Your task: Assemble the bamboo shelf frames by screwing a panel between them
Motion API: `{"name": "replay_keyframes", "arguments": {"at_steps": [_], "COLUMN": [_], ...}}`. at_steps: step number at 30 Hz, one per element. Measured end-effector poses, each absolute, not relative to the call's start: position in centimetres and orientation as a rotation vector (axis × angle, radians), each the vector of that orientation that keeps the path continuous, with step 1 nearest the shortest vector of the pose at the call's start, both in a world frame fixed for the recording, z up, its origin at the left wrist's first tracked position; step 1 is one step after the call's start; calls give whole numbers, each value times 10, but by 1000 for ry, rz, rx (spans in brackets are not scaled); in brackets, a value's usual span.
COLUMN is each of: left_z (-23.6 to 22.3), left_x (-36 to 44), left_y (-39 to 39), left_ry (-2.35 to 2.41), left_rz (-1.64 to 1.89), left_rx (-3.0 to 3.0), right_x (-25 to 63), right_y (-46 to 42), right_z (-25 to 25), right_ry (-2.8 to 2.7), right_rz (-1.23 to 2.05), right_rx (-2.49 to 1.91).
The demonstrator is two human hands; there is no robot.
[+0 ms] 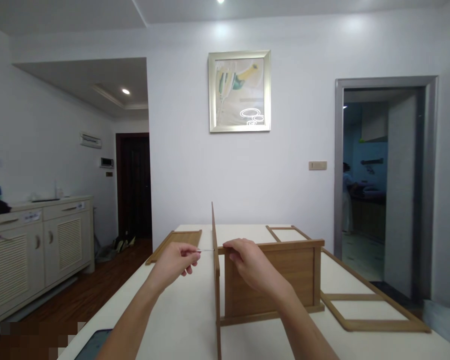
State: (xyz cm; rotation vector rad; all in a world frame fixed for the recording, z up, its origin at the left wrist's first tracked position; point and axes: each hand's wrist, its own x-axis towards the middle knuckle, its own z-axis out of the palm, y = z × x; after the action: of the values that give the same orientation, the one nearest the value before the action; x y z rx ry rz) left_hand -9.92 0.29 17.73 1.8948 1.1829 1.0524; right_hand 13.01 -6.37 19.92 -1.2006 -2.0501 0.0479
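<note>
My left hand [182,257] is closed in a pinch on a thin metal rod [207,250], perhaps a hex key. The rod's far end meets an upright wooden frame [216,290], seen nearly edge-on. To the right, a brown wooden panel [281,275] with a raised border stands on its long edge and meets that frame at about a right angle. My right hand [243,252] wraps over the left end of the panel's top rail, close to the joint. The rod's other end is hidden inside my left fingers.
The white table [187,325] bears everything. A flat wooden panel [183,240] lies at its far left, and an open wooden frame [382,325] lies on the right, partly behind the standing panel. A phone-like dark object [92,344] rests at the near left edge. A person [347,195] stands beyond the doorway.
</note>
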Motion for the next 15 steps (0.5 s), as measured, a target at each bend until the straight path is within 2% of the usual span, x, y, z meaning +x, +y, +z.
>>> {"name": "replay_keyframes", "arguments": {"at_steps": [15], "left_z": [173], "left_x": [-98], "left_y": [8], "left_ry": [1053], "left_rz": [1096], "left_rx": [1616], "right_x": [123], "right_y": [-50], "right_z": [189], "right_ry": [-1944], "right_rz": [-30], "right_rx": [-1170]}}
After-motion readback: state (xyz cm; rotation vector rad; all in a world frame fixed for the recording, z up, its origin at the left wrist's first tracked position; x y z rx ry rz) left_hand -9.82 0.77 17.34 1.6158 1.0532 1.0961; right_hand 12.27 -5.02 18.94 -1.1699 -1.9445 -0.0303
